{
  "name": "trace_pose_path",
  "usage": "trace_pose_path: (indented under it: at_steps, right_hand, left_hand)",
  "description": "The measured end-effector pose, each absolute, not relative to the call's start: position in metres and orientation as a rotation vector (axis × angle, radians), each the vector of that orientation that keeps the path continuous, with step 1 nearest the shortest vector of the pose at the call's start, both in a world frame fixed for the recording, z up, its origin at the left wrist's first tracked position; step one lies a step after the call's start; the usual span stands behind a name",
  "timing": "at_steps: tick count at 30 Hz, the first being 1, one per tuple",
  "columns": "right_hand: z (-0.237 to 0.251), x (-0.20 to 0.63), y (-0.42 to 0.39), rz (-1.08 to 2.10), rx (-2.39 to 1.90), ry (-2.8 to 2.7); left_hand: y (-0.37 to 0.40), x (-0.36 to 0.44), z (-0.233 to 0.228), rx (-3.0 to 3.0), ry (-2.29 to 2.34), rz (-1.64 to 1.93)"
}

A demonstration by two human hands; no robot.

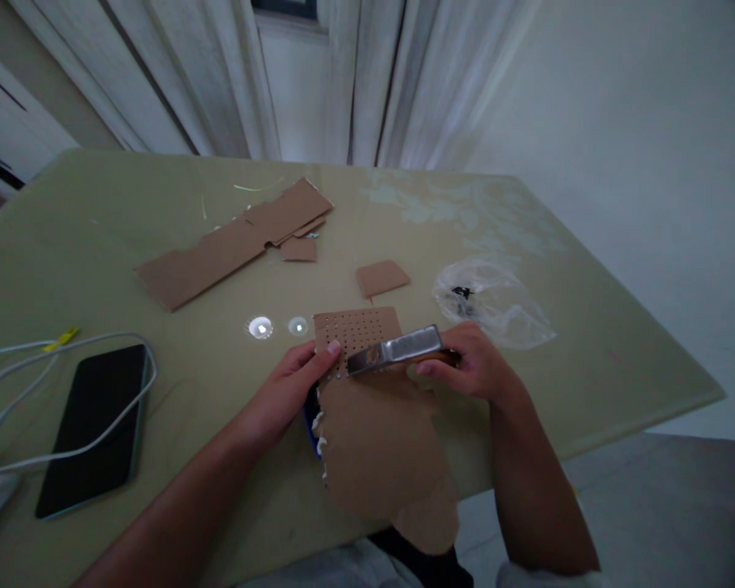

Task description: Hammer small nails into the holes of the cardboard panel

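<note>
A brown cardboard sheet (380, 457) with rows of small holes in its upper part lies at the table's near edge, its left side torn. My left hand (297, 371) grips the left edge of this sheet, thumb on top by the holes. In my right hand (474, 359) is a metal hand-held hole punch (404, 347), closed in by the fingers. Its tip reaches over the sheet at the lowest row of holes, close to my left thumb. Something blue (311, 420) shows partly under the sheet's left edge; most of it is hidden.
Long cardboard strips (220, 257) lie at the back left, and a small cardboard piece (383, 278) beyond the sheet. A clear plastic bag (496, 302) with black bits sits to the right. At left are a dark phone (95, 433) and a white cable (153, 367).
</note>
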State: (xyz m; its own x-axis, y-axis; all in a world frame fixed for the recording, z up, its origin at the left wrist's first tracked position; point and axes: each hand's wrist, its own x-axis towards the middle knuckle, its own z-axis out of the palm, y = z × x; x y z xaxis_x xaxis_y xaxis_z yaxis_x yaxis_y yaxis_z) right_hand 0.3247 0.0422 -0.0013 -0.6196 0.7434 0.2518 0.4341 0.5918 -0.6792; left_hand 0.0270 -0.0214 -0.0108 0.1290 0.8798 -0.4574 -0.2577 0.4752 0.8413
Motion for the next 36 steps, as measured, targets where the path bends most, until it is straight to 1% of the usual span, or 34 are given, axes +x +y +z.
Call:
trace_pose_path:
  at_steps: [21, 36]
  right_hand:
    - [0.003, 0.325, 0.043, 0.631, -0.933, -2.324]
    - [-0.001, 0.328, 0.045, 0.664, -0.978, -2.315]
  left_hand:
    - [-0.020, 0.023, -0.020, 0.779, 1.067, 0.907]
    - [-0.020, 0.022, -0.021, 0.799, 1.032, 0.911]
